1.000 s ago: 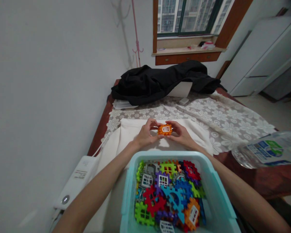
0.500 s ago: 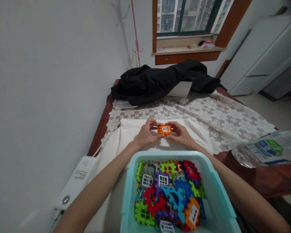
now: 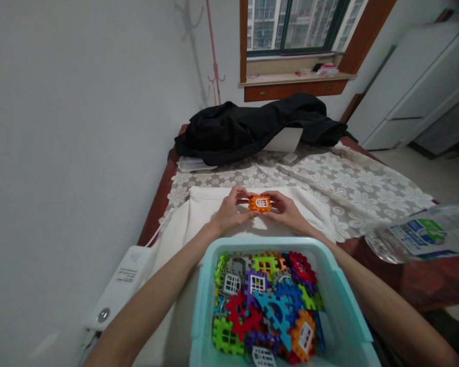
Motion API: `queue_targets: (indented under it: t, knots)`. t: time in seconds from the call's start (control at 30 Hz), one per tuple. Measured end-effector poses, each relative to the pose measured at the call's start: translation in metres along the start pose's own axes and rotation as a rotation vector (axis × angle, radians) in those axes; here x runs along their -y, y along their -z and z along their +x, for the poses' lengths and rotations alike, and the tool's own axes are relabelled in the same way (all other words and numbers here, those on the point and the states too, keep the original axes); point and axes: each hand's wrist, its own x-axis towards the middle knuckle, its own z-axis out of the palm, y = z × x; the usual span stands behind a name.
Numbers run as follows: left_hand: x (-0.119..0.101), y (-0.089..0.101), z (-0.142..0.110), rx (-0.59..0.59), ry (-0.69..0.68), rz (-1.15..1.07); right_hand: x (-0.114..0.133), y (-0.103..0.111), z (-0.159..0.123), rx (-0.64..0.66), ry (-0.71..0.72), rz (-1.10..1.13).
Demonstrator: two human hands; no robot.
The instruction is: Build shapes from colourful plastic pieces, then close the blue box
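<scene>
Both hands meet over a white cloth (image 3: 199, 214) on the table. My left hand (image 3: 233, 208) and my right hand (image 3: 285, 210) pinch an orange toothed building tile (image 3: 259, 203) with a white window insert from either side, fingers curled round its edges. Close to me stands a light blue plastic bin (image 3: 206, 306) holding several coloured interlocking tiles (image 3: 265, 306) in red, green, blue, purple, grey and orange.
A black jacket (image 3: 252, 130) lies heaped at the table's far end over a white box. A lace tablecloth (image 3: 348, 183) covers the right side. A clear plastic bottle (image 3: 421, 237) lies at the right edge. A white power strip (image 3: 118, 285) sits left by the wall.
</scene>
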Motion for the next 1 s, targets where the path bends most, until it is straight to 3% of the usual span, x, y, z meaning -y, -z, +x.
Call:
queue_targets:
  t: [0.47,0.8,1.0]
  knots:
    - [0.0008,-0.0007,0.0004,-0.031,0.030,-0.013,0.0039,-0.0003,0.0007,-0.020,-0.003,0.005]
    - [-0.0018,0.0012,0.0016,0.017,0.017,-0.073,0.0017,0.0000,0.0015,-0.063,-0.013,0.066]
    - [0.0018,0.0019,0.0043,-0.092,0.032,-0.108,0.0072,-0.0010,0.0037,-0.150,-0.023,0.258]
